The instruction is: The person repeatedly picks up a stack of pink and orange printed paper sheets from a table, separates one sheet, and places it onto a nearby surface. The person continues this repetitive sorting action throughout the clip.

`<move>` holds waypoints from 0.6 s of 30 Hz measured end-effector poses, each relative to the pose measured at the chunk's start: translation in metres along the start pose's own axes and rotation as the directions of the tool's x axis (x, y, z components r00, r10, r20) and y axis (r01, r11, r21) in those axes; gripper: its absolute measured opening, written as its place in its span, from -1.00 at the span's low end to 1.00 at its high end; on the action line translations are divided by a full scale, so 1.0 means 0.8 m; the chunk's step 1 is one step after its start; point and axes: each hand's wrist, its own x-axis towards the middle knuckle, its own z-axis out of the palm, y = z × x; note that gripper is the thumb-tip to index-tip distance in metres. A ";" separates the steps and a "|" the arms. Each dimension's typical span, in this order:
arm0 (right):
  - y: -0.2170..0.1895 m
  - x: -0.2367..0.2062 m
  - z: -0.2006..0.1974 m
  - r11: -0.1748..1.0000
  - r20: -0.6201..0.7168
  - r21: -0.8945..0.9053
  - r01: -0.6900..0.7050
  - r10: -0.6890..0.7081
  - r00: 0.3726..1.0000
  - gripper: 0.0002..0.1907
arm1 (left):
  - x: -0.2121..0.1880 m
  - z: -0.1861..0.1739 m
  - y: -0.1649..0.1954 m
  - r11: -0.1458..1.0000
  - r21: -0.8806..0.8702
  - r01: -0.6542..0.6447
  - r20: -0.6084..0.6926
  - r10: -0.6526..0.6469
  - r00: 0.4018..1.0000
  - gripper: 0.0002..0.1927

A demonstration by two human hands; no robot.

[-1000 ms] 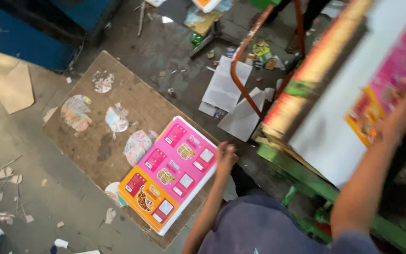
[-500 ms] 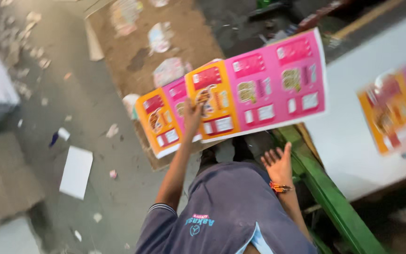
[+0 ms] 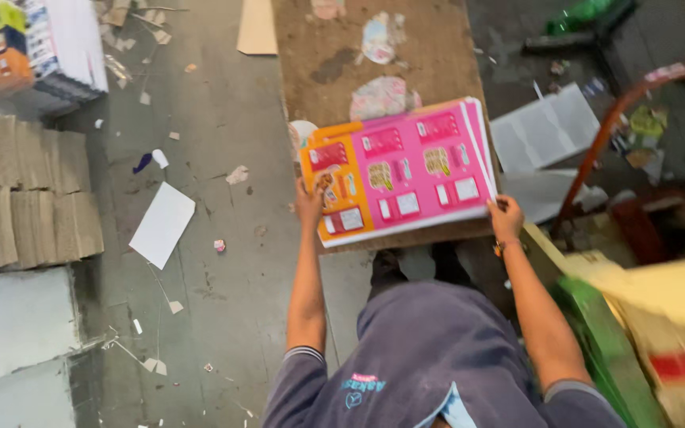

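A stack of large printed sheets, pink with an orange left end, lies on a brown board on the floor in front of me. My left hand grips the stack's lower left edge. At the lower right corner, my right hand holds the sheets. Both arms reach down from my grey shirt.
Stacked corrugated cardboard and a printed carton stand at the left. A loose white sheet and paper scraps litter the concrete floor. White sheets lie at the right by a rust-red frame. A green machine edge sits lower right.
The sheets were held up in my left hand alone; now they rest on the brown board with both hands on their near edge. My view has swung left.
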 end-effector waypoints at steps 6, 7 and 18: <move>0.005 -0.003 0.019 0.876 -0.058 -0.479 -0.064 0.041 0.997 -0.50 | -0.023 -0.023 -0.043 0.874 0.455 0.173 0.006 -0.197 0.980 0.24; 0.008 -0.002 0.018 0.858 -0.010 -0.514 -0.008 0.004 1.000 -0.44 | -0.034 -0.028 -0.050 0.857 0.482 0.183 0.115 -0.269 0.956 0.32; 0.036 0.010 0.016 0.420 0.436 -0.833 0.359 0.101 0.894 0.25 | -0.093 0.004 -0.078 0.626 0.780 -0.022 0.220 -0.241 0.945 0.28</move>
